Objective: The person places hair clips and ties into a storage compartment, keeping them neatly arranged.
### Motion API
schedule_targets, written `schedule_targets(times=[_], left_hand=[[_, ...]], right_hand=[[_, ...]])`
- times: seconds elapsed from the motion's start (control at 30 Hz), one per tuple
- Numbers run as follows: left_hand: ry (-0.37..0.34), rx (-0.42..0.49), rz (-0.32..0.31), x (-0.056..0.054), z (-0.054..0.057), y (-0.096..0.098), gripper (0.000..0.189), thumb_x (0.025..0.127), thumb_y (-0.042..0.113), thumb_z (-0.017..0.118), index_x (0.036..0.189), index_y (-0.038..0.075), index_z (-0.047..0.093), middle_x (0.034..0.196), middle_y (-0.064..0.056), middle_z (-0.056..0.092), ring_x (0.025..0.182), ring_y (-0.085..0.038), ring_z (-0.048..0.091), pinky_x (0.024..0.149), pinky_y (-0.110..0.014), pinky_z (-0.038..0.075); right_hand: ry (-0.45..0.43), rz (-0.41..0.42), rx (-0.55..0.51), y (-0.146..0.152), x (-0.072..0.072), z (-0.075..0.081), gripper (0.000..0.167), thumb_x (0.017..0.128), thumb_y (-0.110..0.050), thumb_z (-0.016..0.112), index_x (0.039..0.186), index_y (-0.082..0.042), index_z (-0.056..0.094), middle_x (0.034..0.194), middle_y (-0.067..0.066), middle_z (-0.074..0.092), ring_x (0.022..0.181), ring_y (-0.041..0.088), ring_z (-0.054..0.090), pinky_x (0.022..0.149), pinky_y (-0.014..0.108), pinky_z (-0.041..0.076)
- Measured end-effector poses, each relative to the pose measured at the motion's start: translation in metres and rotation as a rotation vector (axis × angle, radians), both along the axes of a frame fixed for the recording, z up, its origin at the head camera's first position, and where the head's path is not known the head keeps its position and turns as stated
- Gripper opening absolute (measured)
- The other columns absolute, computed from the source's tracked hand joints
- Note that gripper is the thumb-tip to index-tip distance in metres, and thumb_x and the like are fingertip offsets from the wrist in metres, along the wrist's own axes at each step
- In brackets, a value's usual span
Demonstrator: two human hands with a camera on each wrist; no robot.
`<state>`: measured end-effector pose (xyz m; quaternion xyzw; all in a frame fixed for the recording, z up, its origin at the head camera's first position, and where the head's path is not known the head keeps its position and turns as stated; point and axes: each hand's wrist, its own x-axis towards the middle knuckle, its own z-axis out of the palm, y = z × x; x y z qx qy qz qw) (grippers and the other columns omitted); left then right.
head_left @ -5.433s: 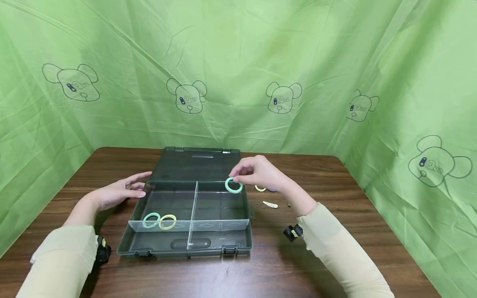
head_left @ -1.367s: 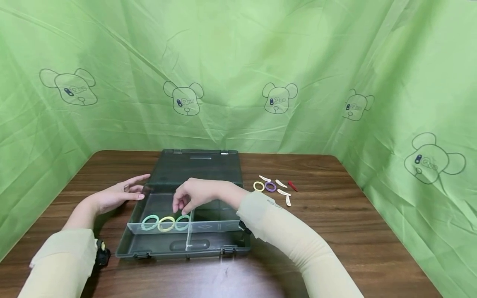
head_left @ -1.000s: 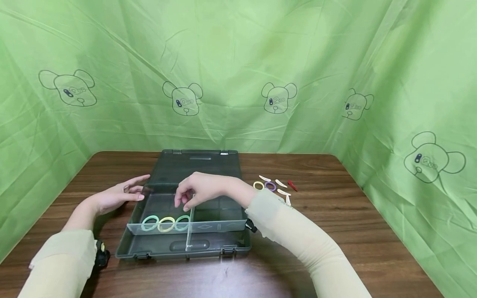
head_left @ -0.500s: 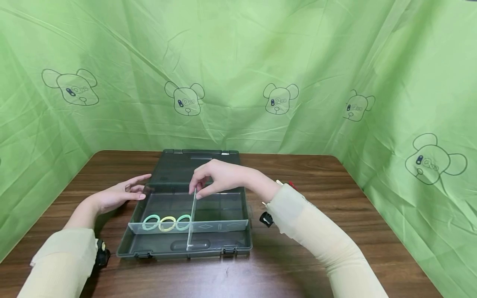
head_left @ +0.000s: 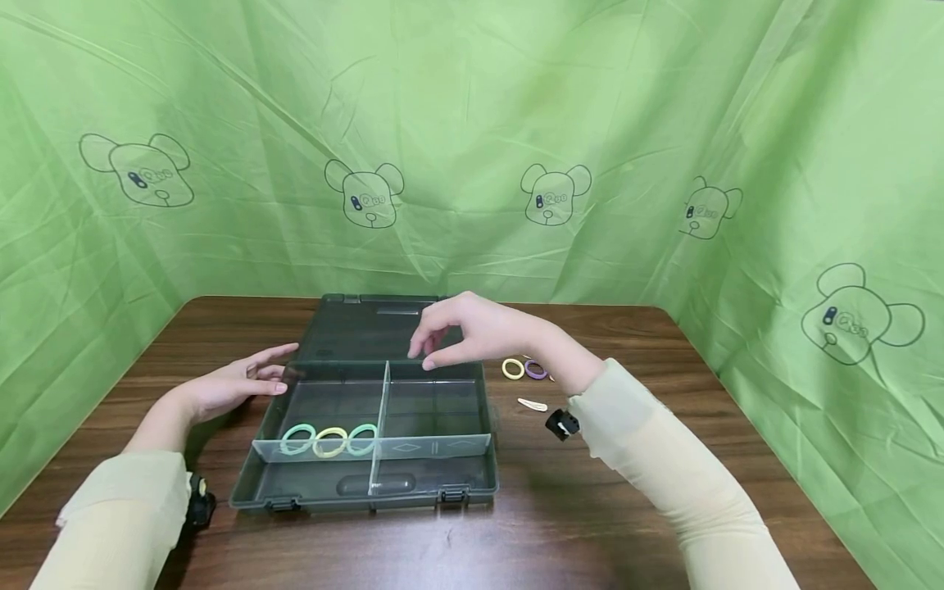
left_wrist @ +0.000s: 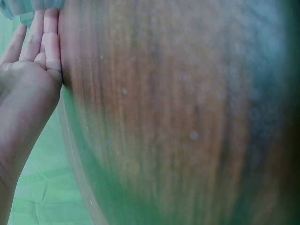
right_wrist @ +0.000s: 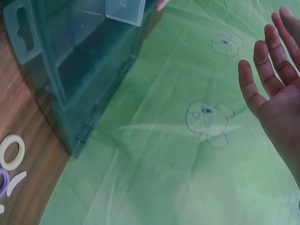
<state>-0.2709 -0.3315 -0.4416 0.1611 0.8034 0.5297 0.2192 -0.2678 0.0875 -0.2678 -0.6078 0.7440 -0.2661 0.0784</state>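
In the head view a dark translucent box [head_left: 435, 471] lies with its lid [head_left: 354, 328] folded back. Its rear left compartment holds a green hair tie [head_left: 298, 426], a yellow hair tie [head_left: 329, 429] and another green hair tie [head_left: 362, 426] in a row against the cross divider [head_left: 435, 446]. At the box's left side rests my left hand [head_left: 232, 385], its fingers loosely extended along the edge. My right hand [head_left: 483, 328] hovers above the rear right compartment, fingers relaxed and thumb apart, holding nothing; the right wrist view shows its bare palm [right_wrist: 283, 105].
Right of the box lie a yellow hair tie [head_left: 505, 370], a purple hair tie [head_left: 535, 377] and a pale hair clip [head_left: 532, 405]; my right forearm hides other pieces there. Green cloth [head_left: 457, 98] hangs around the wooden table [head_left: 531, 524].
The green hair tie once in my right hand now sits in the rear left compartment. My right hand has let go and moved up and right. My left hand stays put.
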Motion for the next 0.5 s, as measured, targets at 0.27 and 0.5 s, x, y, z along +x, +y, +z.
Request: schedule_targets(times=[0.27, 0.5], left_hand=[[-0.005, 0.004, -0.001, 0.0, 0.0, 0.0, 0.076, 0.093, 0.012, 0.057, 0.152, 0.012, 0.009, 0.148, -0.03, 0.024, 0.114, 0.006, 0.042, 0.09, -0.019, 0.036], [-0.003, -0.003, -0.001, 0.001, 0.0, 0.0, 0.076, 0.093, 0.013, 0.057, 0.152, 0.013, 0.01, 0.147, -0.031, 0.024, 0.114, 0.006, 0.041, 0.091, -0.02, 0.035]], right_hand=[[0.01, -0.082, -0.066, 0.03, -0.003, 0.006, 0.017, 0.084, -0.022, 0.072, 0.101, -0.019, 0.071, 0.095, -0.011, 0.065, 0.087, 0.009, 0.061, 0.08, 0.027, 0.049], [0.008, -0.166, -0.092, 0.058, -0.004, 0.007, 0.02, 0.084, -0.022, 0.072, 0.104, -0.02, 0.07, 0.099, -0.01, 0.065, 0.088, 0.013, 0.061, 0.082, 0.026, 0.048]])
